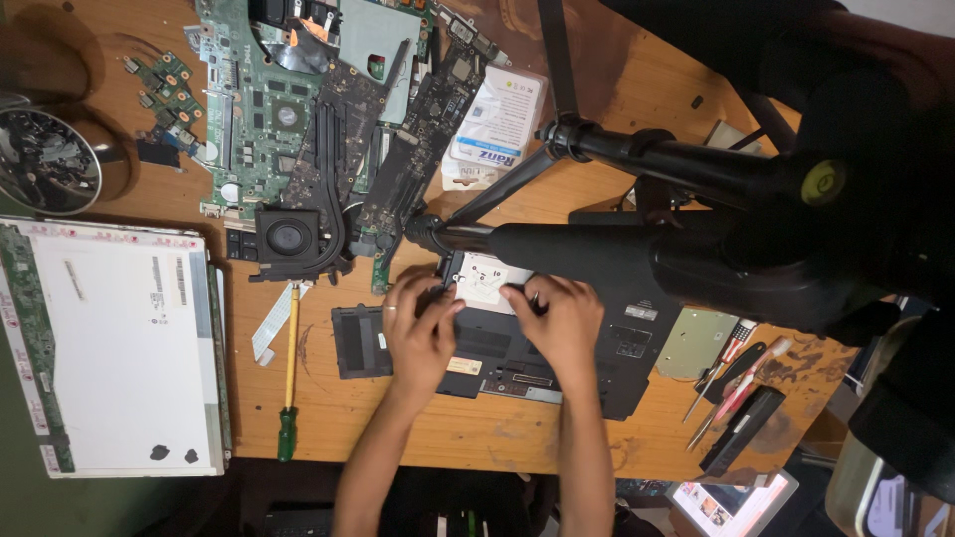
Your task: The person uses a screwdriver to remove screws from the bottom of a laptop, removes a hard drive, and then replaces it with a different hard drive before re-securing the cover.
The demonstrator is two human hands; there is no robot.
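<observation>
Wooden table (517, 438) cluttered with circuit boards (298, 109) holds a black laptop base (597, 358) at its near edge, where the left hand (423, 333) and right hand (562, 323) press curled fingers onto a pale part (484, 280).

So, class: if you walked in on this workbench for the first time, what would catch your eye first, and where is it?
First, the two hands, left hand and right hand, pressed on the opened black laptop base at the centre. Above them lies a green motherboard with a black fan. At the left edge lies a white screen panel, and a black tripod looms across the right.
</observation>
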